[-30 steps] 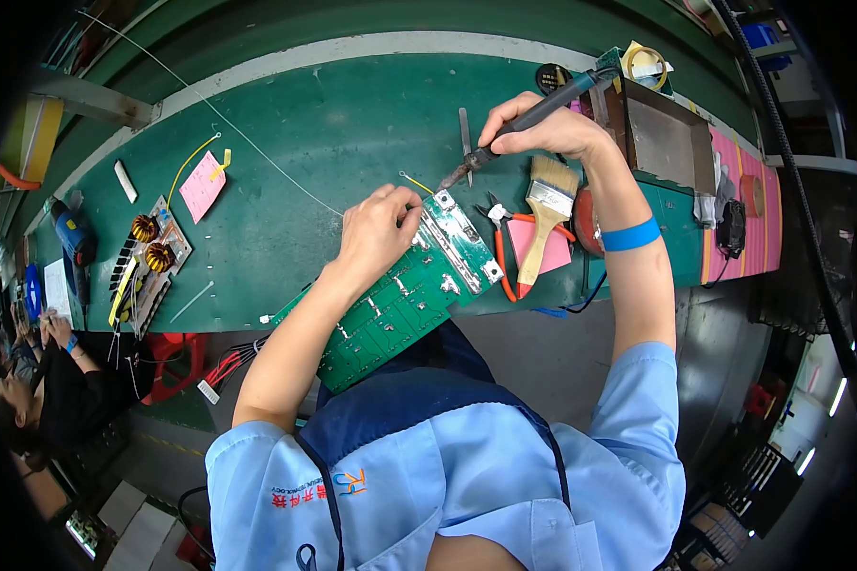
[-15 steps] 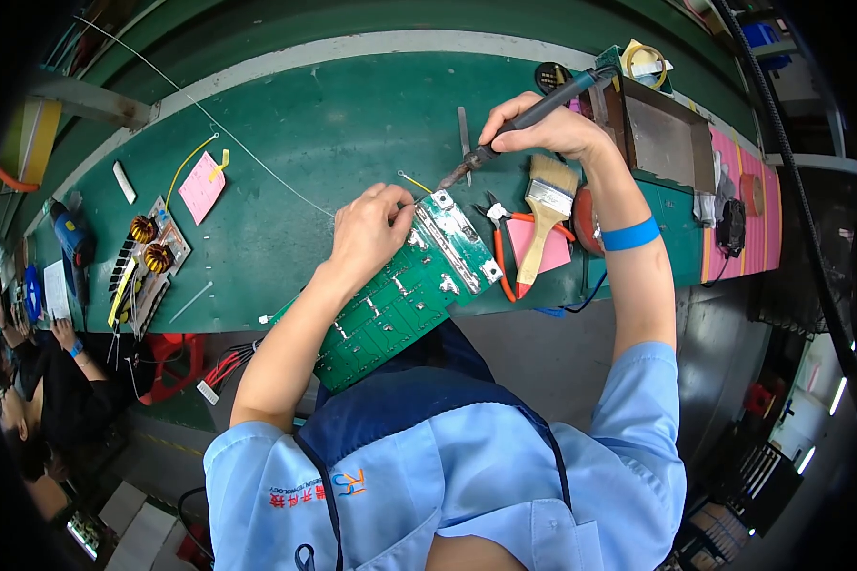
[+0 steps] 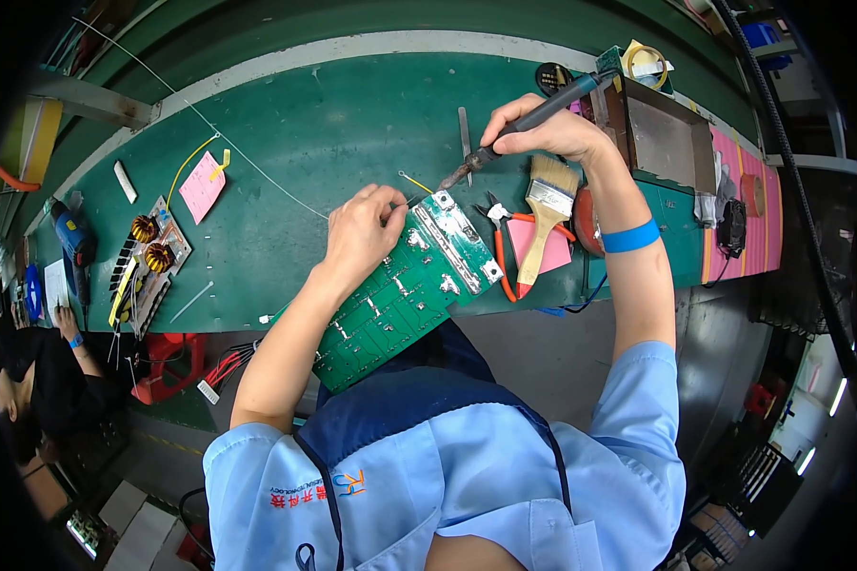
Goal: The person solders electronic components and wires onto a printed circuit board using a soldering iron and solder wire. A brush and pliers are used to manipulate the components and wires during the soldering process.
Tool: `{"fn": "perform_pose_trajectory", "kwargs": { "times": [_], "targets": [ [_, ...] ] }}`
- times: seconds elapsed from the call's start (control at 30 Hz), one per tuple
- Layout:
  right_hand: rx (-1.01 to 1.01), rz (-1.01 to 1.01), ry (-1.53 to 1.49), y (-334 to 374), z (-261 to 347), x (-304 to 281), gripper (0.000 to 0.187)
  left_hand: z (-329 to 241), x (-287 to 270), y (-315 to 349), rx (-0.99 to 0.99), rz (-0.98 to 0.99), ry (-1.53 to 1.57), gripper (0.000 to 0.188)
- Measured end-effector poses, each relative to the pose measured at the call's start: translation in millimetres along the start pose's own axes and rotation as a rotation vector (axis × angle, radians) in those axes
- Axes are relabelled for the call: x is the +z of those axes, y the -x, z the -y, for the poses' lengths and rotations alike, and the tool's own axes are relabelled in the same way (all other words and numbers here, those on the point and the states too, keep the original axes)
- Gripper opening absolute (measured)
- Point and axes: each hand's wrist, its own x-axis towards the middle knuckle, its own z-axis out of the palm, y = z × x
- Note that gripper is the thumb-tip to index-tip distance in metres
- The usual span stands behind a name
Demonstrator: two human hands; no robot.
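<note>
Two hands worked at one green circuit board [image 3: 400, 305], which lay tilted over the near edge of the green surface [image 3: 286, 143]. Left hand [image 3: 362, 233]: rested on the board's upper part, fingers curled and pinched at a thin solder wire [image 3: 257, 167]. Right hand [image 3: 548, 133]: closed around a dark-handled soldering iron [image 3: 533, 119], its tip at the board's far corner. Beside the board: orange-handled cutters [image 3: 500, 252], a wooden-handled brush [image 3: 543, 214], a pink pad [image 3: 533, 243]. Farther left: a pink card [image 3: 202, 187] and a second board with copper coils [image 3: 148, 262].
</note>
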Motion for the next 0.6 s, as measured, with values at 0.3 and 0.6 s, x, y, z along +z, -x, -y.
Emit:
{"fn": "perform_pose_trajectory", "kwargs": {
  "times": [0.3,0.6],
  "targets": [
    [-0.019,0.0,0.007,0.7,1.6,2.6,0.017,-1.0,-1.8,0.2,-0.027,0.006,0.025,0.006],
    [-0.022,-0.022,0.029,1.1,-1.9,1.6,0.017,1.0,-2.3,1.4,-0.036,-0.011,0.029,0.006]
  ]
}}
